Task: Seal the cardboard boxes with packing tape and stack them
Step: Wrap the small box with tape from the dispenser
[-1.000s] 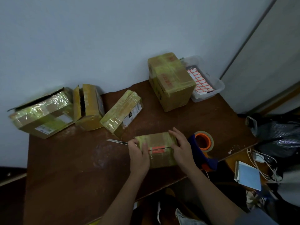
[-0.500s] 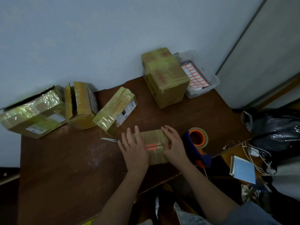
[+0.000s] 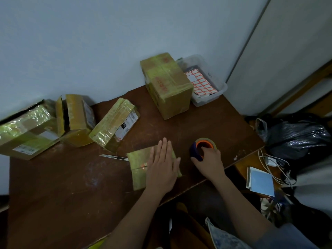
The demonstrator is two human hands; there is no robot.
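A small flat cardboard box point(image 3: 139, 164) wrapped in shiny tape lies near the front of the brown table point(image 3: 62, 186). My left hand point(image 3: 164, 164) lies flat on its top with straight fingers. To its right, my right hand point(image 3: 209, 160) grips the tape dispenser point(image 3: 204, 145), a blue holder with an orange-cored roll of packing tape, fingers curled into it. Three taped boxes stand along the back left: a wide one point(image 3: 27, 132), an upright one with an open slit point(image 3: 75, 119), and a slanted one point(image 3: 115, 126). A taller taped box point(image 3: 167, 85) stands at the back.
A utility knife point(image 3: 113, 156) lies just left of the small box. A clear plastic bin point(image 3: 208, 83) with sheets of orange-bordered labels sits at the back right corner. Off the table's right edge are a dark bag point(image 3: 296, 135), white cables point(image 3: 273, 164) and a blue-covered pad point(image 3: 261, 180).
My right hand left the small box and moved right onto the tape dispenser. My left hand slid across the box top and now lies flat on it.
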